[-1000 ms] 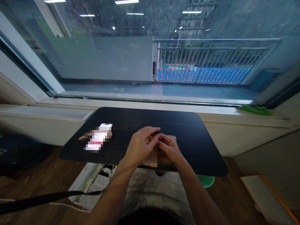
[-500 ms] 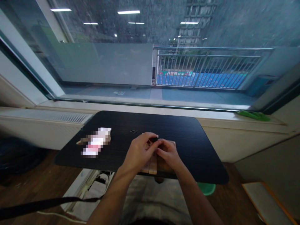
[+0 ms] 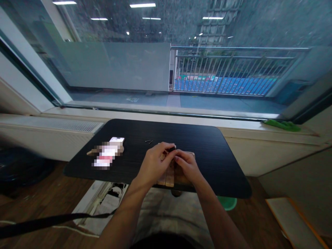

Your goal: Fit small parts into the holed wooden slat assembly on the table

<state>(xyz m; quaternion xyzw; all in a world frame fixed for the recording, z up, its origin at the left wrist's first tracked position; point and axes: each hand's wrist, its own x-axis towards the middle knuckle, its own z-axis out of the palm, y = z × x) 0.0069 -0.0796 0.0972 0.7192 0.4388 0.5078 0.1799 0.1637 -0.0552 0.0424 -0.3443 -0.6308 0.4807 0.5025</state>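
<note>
My left hand [image 3: 155, 163] and my right hand [image 3: 187, 165] meet over a small wooden piece [image 3: 169, 178] made of flat slats, lying at the near edge of the black table [image 3: 210, 148]. The fingertips of both hands pinch together around a small dark object [image 3: 171, 149] above the wood; I cannot make out what it is. My left hand curls from the left, my right hand from the right, and together they hide most of the wooden piece.
Two small dark screws or nails [image 3: 148, 141] lie on the table beyond my hands. A phone and a blurred packet [image 3: 109, 154] sit at the table's left. A window sill with a green cloth [image 3: 282, 124] runs behind. A green stool [image 3: 227, 203] stands under the table.
My hands have stayed together on the wooden piece; only the fingertips shifted slightly. The camera view has tilted a little.
</note>
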